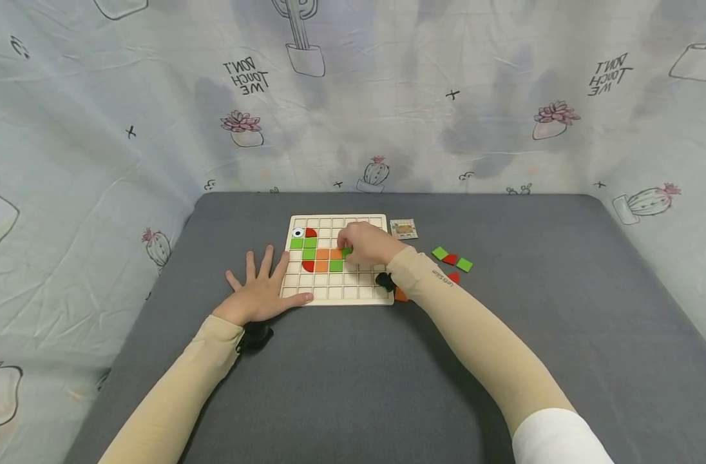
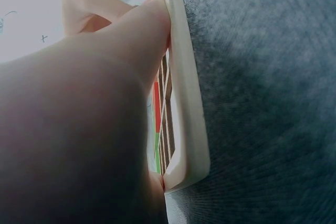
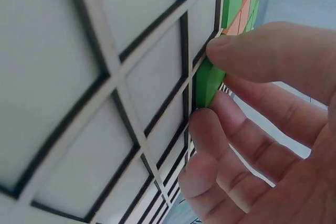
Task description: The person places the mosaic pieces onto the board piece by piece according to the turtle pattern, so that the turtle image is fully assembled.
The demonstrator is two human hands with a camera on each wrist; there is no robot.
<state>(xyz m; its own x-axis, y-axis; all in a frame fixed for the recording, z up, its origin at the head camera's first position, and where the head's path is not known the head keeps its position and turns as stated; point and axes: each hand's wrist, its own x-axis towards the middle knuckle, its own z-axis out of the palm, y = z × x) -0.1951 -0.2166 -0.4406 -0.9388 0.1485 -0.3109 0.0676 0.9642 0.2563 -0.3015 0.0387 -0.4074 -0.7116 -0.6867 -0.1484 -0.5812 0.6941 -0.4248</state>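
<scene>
White printed fabric (image 1: 69,148) at far left, creased, with line-drawn cacti. Next, grey counter (image 1: 341,393), matte, cloth-like. Beige left sleeve (image 1: 185,380), wrinkled at cuff. Left hand (image 1: 259,293) palm-down, fingers straight and spread apart, index at left edge of board (image 1: 359,293), thumb across its lower edge.

Board: pale, smooth, wood-like; thick edge, rounded corners, thin raised ribs in a grid of square cells. Set in it, mostly left of centre: eye piece (image 1: 297,233), white with round black dot; red curved-sided pieces (image 1: 310,232); flat green squares (image 1: 309,254); orange squares (image 1: 322,255). Just right of the upper orange pair, over the grid: green tile (image 3: 207,85), flat-faced, crisp-edged; whether seated in a cell, cannot tell. Right hand (image 1: 367,241) clamped on that tile in a pinch of thumb and curled fingers.

Further right: orange piece (image 1: 400,294), partly hidden by forearm; square printed card (image 1: 403,229), flat near board's right edge; loose green tiles (image 1: 464,265) and loose red pieces (image 1: 449,259) on counter. Beige right sleeve (image 1: 480,341), close-fitting, dark lettering near cuff.
</scene>
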